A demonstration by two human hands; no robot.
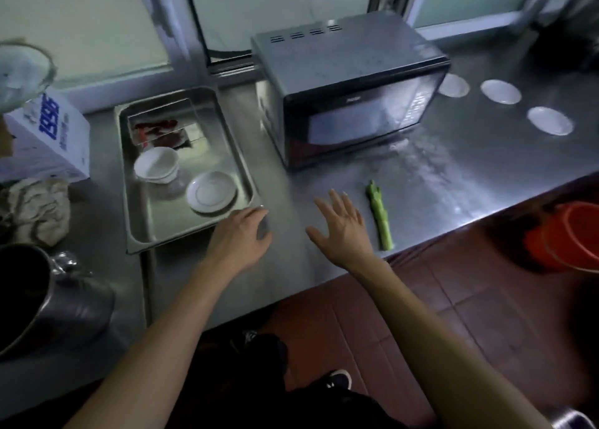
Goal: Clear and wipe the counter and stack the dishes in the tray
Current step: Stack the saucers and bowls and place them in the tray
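A steel tray sits on the steel counter, left of a microwave. In it are stacked white bowls, a white saucer and a smaller tray with red packets. My left hand rests at the tray's near right corner, fingers curled over its rim. My right hand hovers open over the counter, fingers spread, just left of a green vegetable stalk. Three white saucers lie right of the microwave: one partly hidden behind it, one in the middle, one nearest.
A microwave stands mid-counter. At the left are a crumpled cloth, a white box and a large steel pot. An orange bucket stands on the brown tiled floor beyond the counter's edge.
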